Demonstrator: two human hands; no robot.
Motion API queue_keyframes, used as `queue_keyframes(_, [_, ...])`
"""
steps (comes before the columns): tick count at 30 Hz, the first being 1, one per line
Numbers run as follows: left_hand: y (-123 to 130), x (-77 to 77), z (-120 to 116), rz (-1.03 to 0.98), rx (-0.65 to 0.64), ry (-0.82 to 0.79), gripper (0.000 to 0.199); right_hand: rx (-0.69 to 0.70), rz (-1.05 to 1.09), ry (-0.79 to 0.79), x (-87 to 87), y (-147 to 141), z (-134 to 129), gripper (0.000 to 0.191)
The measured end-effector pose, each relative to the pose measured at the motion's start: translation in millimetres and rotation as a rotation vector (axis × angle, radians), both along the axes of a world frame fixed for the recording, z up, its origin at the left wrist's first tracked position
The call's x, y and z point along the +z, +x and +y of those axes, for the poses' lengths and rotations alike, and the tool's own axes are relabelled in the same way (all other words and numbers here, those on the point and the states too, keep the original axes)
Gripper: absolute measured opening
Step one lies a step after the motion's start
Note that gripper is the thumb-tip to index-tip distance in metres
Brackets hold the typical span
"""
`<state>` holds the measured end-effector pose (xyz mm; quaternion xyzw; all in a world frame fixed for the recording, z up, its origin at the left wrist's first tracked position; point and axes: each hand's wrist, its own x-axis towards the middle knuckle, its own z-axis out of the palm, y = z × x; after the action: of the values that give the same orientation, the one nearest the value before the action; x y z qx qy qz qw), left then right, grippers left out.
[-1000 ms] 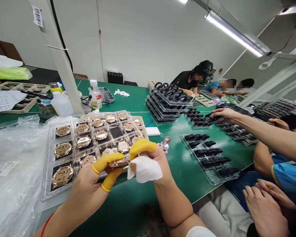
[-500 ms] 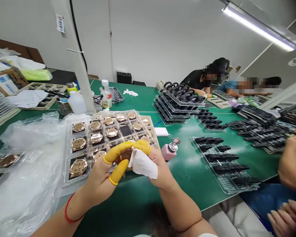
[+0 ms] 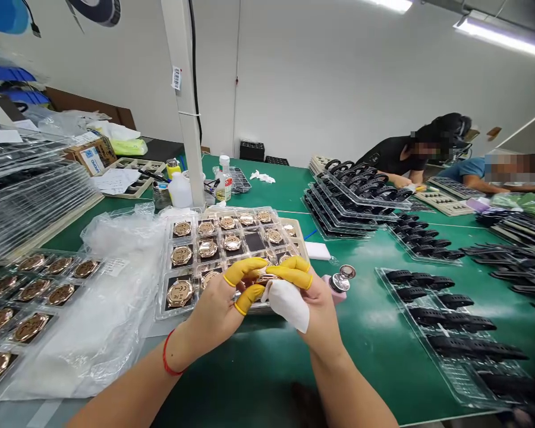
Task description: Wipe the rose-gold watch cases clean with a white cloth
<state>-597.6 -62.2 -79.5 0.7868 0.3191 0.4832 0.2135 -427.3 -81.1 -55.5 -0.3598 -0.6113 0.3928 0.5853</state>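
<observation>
Yellow finger cots cover fingertips on both hands. My left hand point(image 3: 214, 312) closes its thumb and fingers on a rose-gold watch case point(image 3: 267, 275), which is partly hidden behind the fingers. On the other side of the case, my right hand point(image 3: 323, 306) grips it too, with a white cloth point(image 3: 289, 303) pinched in its fingers and hanging over the palm. Just beyond both hands lies a clear tray point(image 3: 163, 282) of similar watch cases, backs up, with a bare black slot point(image 3: 254, 242) among them.
A pink pump bottle point(image 3: 337, 291) stands right of my hands. Farther right are trays of black watch straps point(image 3: 446, 318) and a stack of strap trays point(image 3: 339, 202). Left lie plastic bags point(image 3: 93, 321) and another watch-case tray point(image 3: 40, 291). A white post point(image 3: 189, 137) rises behind; co-workers sit at far right.
My view has turned left, so the bench appears farther right and more of the left tray shows. The watch case has tilted from showing its back to nearly edge-on, still in both hands.
</observation>
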Motion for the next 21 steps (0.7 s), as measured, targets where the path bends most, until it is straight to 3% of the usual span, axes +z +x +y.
queue_keyframes(4, [3.6,1.1,2.2,-0.112,-0.026,0.101,0.034,0.155,0.127,-0.059,-4.5,-2.0,1.9,0.016])
queue_keyframes(6, [6.3,-0.5,2.5,-0.238,-0.029,0.057,0.031,0.247,0.260,-0.153,-10.2,-6.8,4.3,0.017])
queue_keyframes(10, [14.0,-2.7,1.4,-0.643,-0.066,-0.284,0.018,0.283,0.482,-0.223,-21.1,-20.5,3.7,0.019])
queue_keyframes(12, [18.3,-2.0,0.3,-0.802,-0.117,-0.468,0.024,0.288,0.535,-0.220,-23.5,-26.7,0.7,0.021])
queue_keyframes(14, [22.3,-0.7,-1.0,-0.913,-0.173,-0.609,0.030,0.254,0.539,-0.205,-24.0,-31.5,-2.4,0.022])
queue_keyframes(19, [28.2,3.2,-2.0,-1.057,-0.171,-0.778,0.035,-0.066,0.489,-0.195,-22.5,-38.3,-3.9,0.049])
queue_keyframes(21, [28.9,4.6,-2.1,-1.065,-0.159,-0.847,0.040,-0.106,0.445,-0.190,-21.1,-40.5,-3.2,0.044])
